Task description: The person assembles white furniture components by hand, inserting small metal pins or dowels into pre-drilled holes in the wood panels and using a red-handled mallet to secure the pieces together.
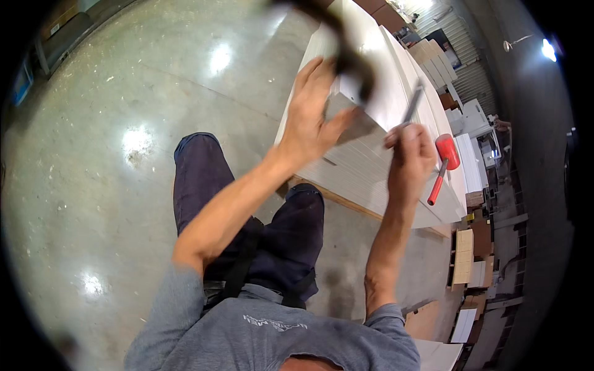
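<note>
My left hand (312,114) is raised with fingers spread, touching the near end of a white panel (377,74) that lies on a tall stack of white boards (365,173). A blurred dark object (346,52) crosses just above this hand; what it is cannot be told. My right hand (408,154) is closed around a thin grey pencil-like tool (413,105) that points up over the panel. A mallet with a red head and red handle (447,154) lies on the stack just right of that hand.
The stack rests on a wooden pallet (346,203) over a shiny concrete floor (124,154). More white panels and brown boards stand to the right (470,260) and at the back (436,62). My dark trousers (204,185) show below.
</note>
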Tool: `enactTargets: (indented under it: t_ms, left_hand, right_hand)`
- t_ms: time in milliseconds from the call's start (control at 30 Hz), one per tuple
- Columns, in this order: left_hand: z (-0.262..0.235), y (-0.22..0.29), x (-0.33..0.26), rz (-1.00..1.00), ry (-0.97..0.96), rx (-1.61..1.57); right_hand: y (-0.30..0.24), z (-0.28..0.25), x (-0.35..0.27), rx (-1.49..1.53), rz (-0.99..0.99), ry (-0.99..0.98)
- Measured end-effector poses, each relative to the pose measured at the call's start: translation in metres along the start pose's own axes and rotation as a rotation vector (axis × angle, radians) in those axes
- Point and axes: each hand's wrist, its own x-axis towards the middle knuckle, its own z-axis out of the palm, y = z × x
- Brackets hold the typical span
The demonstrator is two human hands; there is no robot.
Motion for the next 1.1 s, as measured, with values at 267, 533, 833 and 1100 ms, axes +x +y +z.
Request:
enactTargets:
  t_ms: [267, 533, 833, 1100]
  left_hand:
    - [0.025, -0.067, -0.033, -0.129, -0.162, -0.262]
    - [0.009, -0.09, -0.096, -0.58, -0.047, -0.711]
    - [0.02, -0.065, -0.112, -1.089, 0.357, -1.468]
    - [0.016, -0.062, -0.126, -1.073, 0.322, -1.602]
  right_hand:
    - [0.043, -0.034, 0.048, 0.03, 0.304, 0.123]
    - [0.037, -0.023, 0.055, -0.105, 0.327, 0.042]
    - [0.037, -0.023, 0.052, -0.063, 0.306, 0.04]
    - [0.038, -0.021, 0.05, -0.062, 0.271, 0.025]
